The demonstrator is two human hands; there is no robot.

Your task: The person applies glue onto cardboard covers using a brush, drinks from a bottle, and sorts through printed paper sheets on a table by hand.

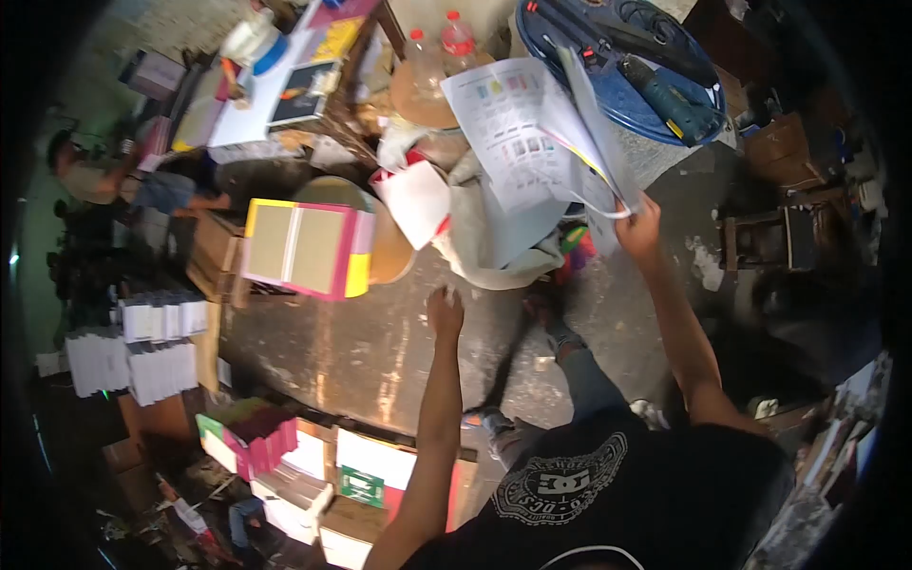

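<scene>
My right hand (638, 226) is closed on the lower edge of a bundle of printed sheets (518, 142). The pages fan out to the left, showing small coloured pictures and text, and are partly smeared by motion. Beneath them stands a pale sack (503, 276) with its mouth open and paper inside. My left hand (445, 312) hangs above the floor, left of the sack, with its fingers loosely apart and nothing visible in it. Nearest to it is a stool bearing a stack of yellow and pink book covers (313, 249).
A blue drum (608, 119) at the upper right carries a green power tool (665, 100). Two red-capped bottles (458, 43) stand beside it. White paper stacks (161, 347) are at the left, and boxes of books (294, 475) at the lower left. Another person (95, 176) sits at far left.
</scene>
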